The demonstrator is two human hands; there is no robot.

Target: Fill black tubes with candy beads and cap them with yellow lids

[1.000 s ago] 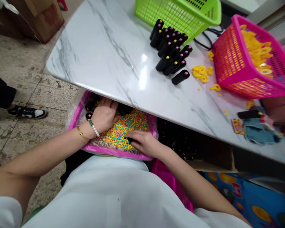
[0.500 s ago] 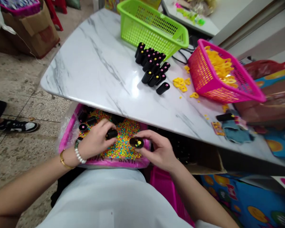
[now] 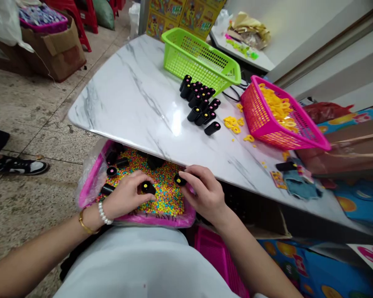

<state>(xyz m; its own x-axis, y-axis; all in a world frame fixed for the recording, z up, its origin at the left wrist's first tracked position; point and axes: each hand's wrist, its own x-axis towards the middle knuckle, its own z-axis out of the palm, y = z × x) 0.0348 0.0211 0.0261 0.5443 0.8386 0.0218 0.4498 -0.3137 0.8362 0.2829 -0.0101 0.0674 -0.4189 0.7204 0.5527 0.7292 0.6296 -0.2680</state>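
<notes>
On my lap sits a pink tray point(image 3: 90, 182) full of small coloured candy beads point(image 3: 164, 194), partly under the marble table. My left hand point(image 3: 127, 198) is closed round a short black tube point(image 3: 148, 188) with a yellow bead at its mouth. My right hand point(image 3: 203, 192) pinches another black tube point(image 3: 179, 180) just under the table edge. Several more black tubes point(image 3: 112, 170) lie among the beads at the tray's left end.
The marble table point(image 3: 133, 99) carries a cluster of filled black tubes point(image 3: 200, 103), a green basket point(image 3: 202, 60), a pink basket point(image 3: 282, 120) of yellow rings and loose yellow rings point(image 3: 233, 123). Another person's shoe point(image 3: 21, 165) is on the floor at left. Cardboard boxes stand beyond.
Both hands came up out of the beads, each with a black tube in it. The camera has tilted up, so more of the table and room shows.
</notes>
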